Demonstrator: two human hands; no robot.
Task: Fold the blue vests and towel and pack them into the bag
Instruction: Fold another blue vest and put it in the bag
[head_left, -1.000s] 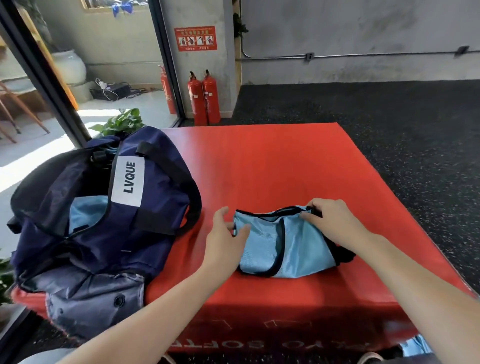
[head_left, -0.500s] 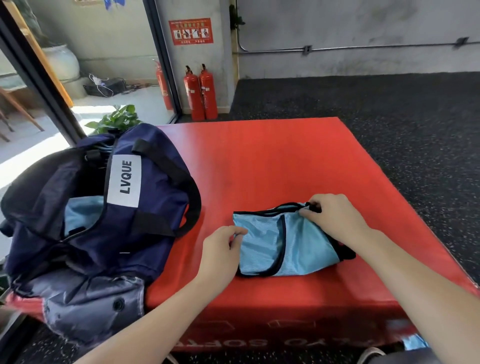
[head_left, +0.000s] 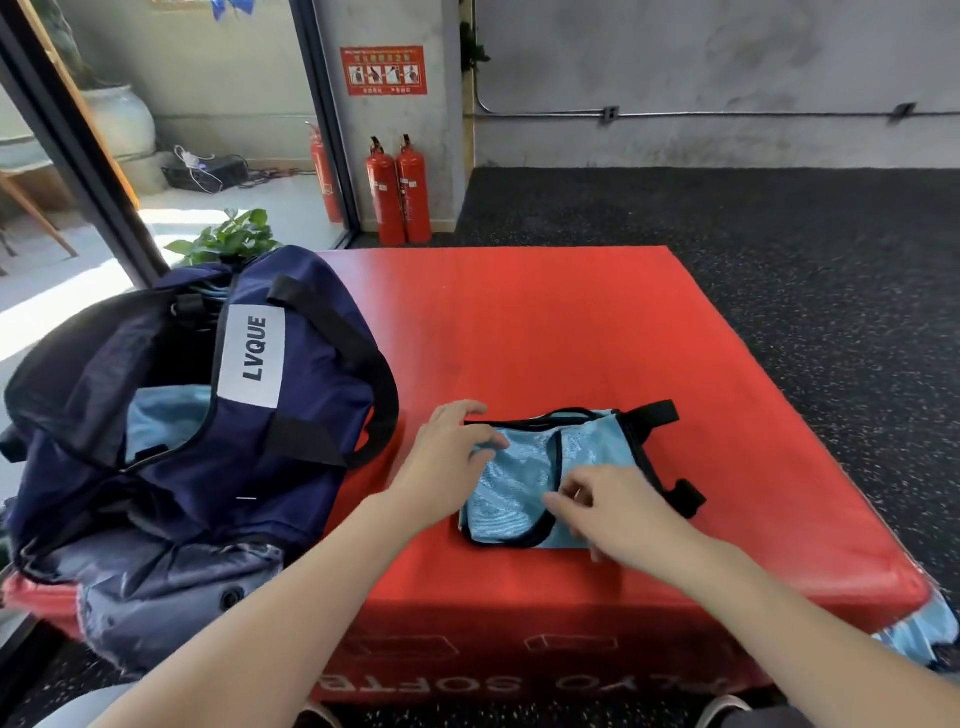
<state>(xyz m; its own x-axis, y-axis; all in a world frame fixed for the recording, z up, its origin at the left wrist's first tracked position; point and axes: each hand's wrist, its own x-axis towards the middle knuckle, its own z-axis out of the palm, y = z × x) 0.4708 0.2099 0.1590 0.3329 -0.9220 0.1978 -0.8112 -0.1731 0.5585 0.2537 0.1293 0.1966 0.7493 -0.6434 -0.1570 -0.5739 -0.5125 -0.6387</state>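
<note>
Atop the red mat (head_left: 519, 322), both hands rest on the folded blue vest (head_left: 524, 483), left hand (head_left: 447, 457) and right hand (head_left: 618, 514) fingers relaxed apart.

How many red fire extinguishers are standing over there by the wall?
3. Two fire extinguishers stand side by side against the grey pillar; a third stands left of them, behind the dark door frame and partly hidden. Others may be out of sight.

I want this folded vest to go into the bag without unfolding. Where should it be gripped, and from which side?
Probably best by its two short ends, one hand each. The folded vest lies flat and wide on the red mat; the left hand already rests on its left end. The right end trails loose black straps, so the right hand should gather those in, pinching through all layers.
</note>
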